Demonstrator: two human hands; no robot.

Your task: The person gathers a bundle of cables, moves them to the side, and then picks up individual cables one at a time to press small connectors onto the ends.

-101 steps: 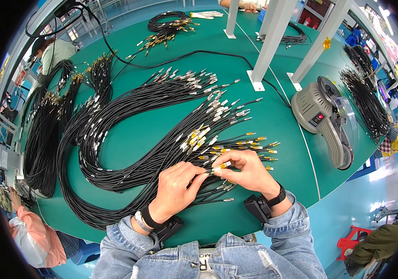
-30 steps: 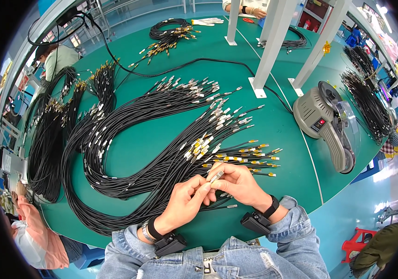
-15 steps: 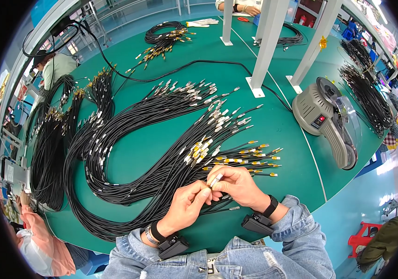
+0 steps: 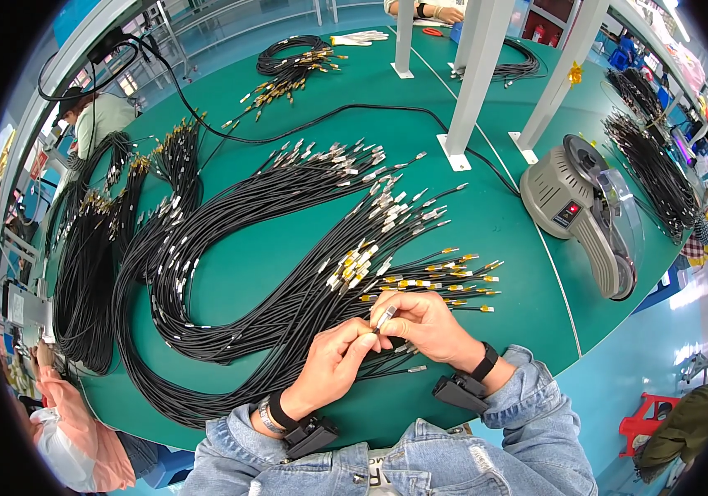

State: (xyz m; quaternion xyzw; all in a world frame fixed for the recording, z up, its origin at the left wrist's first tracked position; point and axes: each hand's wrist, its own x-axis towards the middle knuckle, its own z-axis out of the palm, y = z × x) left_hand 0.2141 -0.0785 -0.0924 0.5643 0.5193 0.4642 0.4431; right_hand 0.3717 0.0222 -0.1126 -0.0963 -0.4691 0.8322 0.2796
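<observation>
My left hand [image 4: 339, 357] and my right hand [image 4: 427, 329] meet at the near side of the green table, fingertips touching. Between them is the end of a black cable with a silver connector [image 4: 387, 314]. The right thumb and fingers pinch near the connector; the left thumb and forefinger close on the cable just beside it, their grip partly hiding it. Beyond my hands lies a large curved bundle of black cables [image 4: 238, 331], with white labels and silver tips. Other cable ends with yellow pieces [image 4: 453, 277] fan out just past my right hand.
A grey tape dispenser [image 4: 561, 198] stands at the right. White metal posts [image 4: 470, 91] rise from the table's middle. More cable bundles [image 4: 89, 281] hang at the left, and a coil [image 4: 292, 58] lies at the back beside a white glove [image 4: 360, 39]. Several people work nearby.
Both hands stay in nearly the same place. The connector between the fingers has tilted slightly, and the right hand has shifted a little.
</observation>
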